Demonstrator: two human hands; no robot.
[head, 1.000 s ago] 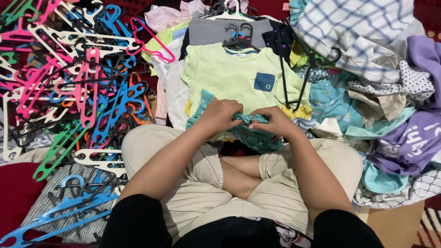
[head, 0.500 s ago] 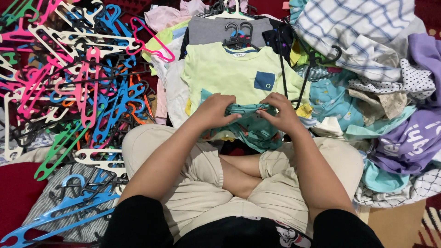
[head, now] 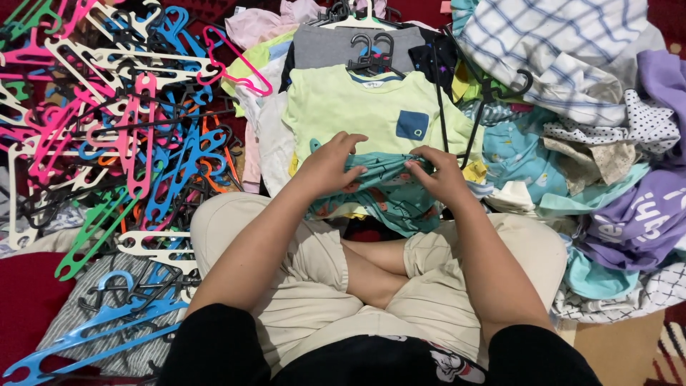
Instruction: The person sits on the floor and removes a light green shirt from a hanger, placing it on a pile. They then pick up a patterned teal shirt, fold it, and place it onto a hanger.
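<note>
Red carpet [head: 28,300] lies under a person sitting cross-legged in beige shorts, seen from above. Far to the left of the hands, a tangled heap of plastic hangers [head: 121,121] in pink, blue, white and green spreads across the floor. The left hand [head: 330,166] closes its fingers on the left edge of a teal patterned garment [head: 389,193], which rests just above the crossed knees. The right hand [head: 439,174] pinches the garment's top edge just beside it, so the bunched cloth stretches between both grips. Directly beyond the hands lies a pale green shirt [head: 357,111] with a blue pocket, on a black hanger [head: 371,57]. To the right of the hands, a loose pile of clothes [head: 607,143] holds striped, dotted, teal and purple pieces. Compared with half a second ago, both hands have risen slightly and the left thumb has lifted off the cloth.
</note>
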